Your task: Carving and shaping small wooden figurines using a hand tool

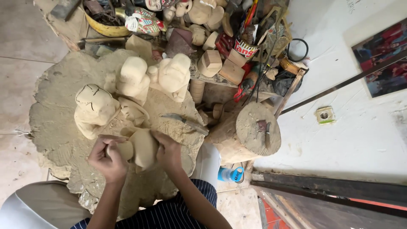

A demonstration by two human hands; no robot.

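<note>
A pale, unpainted wooden carving [142, 148] sits between both hands above a mound of sawdust [63, 114]. My left hand [107, 159] grips its left rounded part. My right hand [168, 152] clasps its right side. Whether a small tool is in either hand is hidden. A carving knife [186, 122] lies on the sawdust just past my right hand. Three rough-cut wooden figures stand beyond: one cracked [94, 109] at left, two more [133, 78] [174, 74] behind.
A round log block [254, 131] with a small tool on top stands at right. Wood blocks, a tin of tools [246, 46], a yellow bowl [106, 27] and a painted figure [144, 21] crowd the back. A white wall with a socket [325, 115] lies right.
</note>
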